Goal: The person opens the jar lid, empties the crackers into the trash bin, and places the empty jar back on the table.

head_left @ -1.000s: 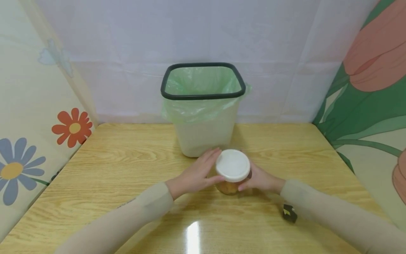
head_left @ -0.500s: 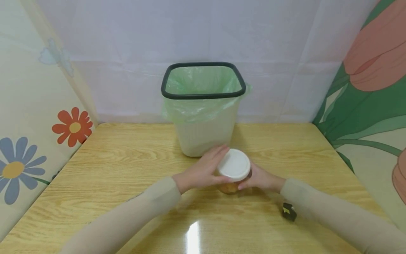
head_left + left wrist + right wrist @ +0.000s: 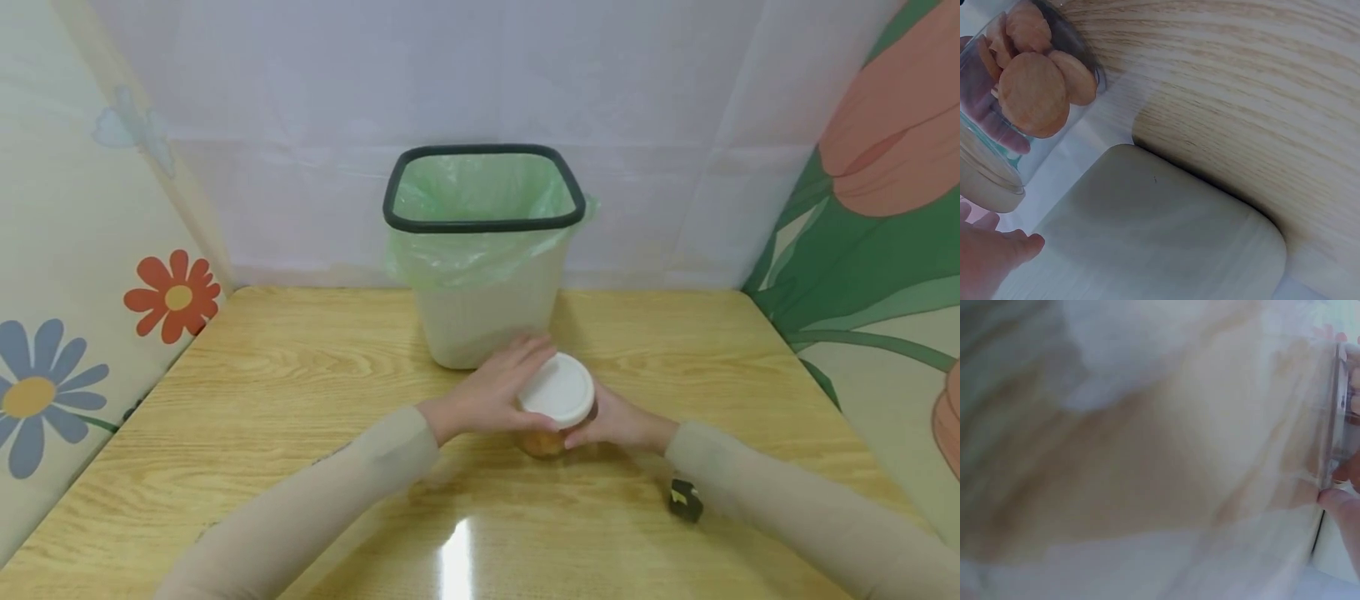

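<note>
Pretty plain bin (image 3: 487, 312) near the back of the table (image 3: 300, 333) — off-white, rounded corners, black rim (image 3: 483, 226) round the top. A see-through green bag (image 3: 457, 258) lines it and hangs down over the outside. The table's yellowish wood grain, with a bright streak of glare (image 3: 456, 558) on the near side. Over on the near right there's a little black thing (image 3: 685, 500) with a yellow bit on it — too small to tell what. Behind it all is a pale, creased sheet (image 3: 480, 75). Left wall's got a red flower (image 3: 178, 297) and a blue one (image 3: 30, 396), right wall's got a big pink bloom (image 3: 900, 133) over green leaves (image 3: 877, 250).
</note>
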Demonstrator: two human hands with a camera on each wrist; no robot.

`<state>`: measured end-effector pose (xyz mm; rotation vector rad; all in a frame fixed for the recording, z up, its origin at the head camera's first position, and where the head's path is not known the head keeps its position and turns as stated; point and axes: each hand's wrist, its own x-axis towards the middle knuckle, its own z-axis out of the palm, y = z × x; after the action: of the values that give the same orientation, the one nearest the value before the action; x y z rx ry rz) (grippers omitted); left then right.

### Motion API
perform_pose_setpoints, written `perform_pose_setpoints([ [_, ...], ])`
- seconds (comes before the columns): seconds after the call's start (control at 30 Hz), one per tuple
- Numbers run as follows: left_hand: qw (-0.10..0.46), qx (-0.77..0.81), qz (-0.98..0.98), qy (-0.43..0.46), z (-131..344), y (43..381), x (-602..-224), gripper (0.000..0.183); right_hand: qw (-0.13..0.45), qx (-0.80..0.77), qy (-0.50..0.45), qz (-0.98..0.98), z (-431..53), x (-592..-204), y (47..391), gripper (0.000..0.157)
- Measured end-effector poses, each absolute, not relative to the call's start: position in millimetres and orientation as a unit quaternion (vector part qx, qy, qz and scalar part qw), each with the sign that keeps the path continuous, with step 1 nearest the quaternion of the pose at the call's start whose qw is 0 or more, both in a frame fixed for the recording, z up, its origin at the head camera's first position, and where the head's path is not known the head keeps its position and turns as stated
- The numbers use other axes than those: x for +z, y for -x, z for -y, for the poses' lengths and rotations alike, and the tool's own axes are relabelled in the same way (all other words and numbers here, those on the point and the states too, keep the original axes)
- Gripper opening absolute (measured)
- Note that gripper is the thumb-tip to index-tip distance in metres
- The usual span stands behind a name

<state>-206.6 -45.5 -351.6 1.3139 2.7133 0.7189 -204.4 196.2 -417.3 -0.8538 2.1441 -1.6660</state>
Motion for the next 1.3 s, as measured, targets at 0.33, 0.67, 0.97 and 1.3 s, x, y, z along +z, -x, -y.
perform_pose_setpoints([
  [0.33, 0.031, 0.199, -0.859, -0.471, 39.6, 219.1, -350.0, 0.096, 0.158, -0.577, 0.305, -0.741, -197.8, -415.7, 205.7, 0.113],
  [0.67, 0.041, 0.149, -0.838, -0.523, 33.9, 227.4, -346.4, 0.095, 0.165, -0.577, 0.309, -0.738, -196.8, -415.0, 206.4, 0.104],
  [0.97, 0.096, 0.136, -0.828, -0.535, 30.1, 231.3, -340.0, 0.094, 0.172, -0.562, 0.294, -0.754, -198.9, -414.2, 205.7, 0.111],
  [1.3, 0.083, 0.116, -0.826, -0.545, 28.7, 230.8, -343.4, 0.080, 0.187, -0.549, 0.297, -0.758, -198.4, -412.7, 206.2, 0.106],
])
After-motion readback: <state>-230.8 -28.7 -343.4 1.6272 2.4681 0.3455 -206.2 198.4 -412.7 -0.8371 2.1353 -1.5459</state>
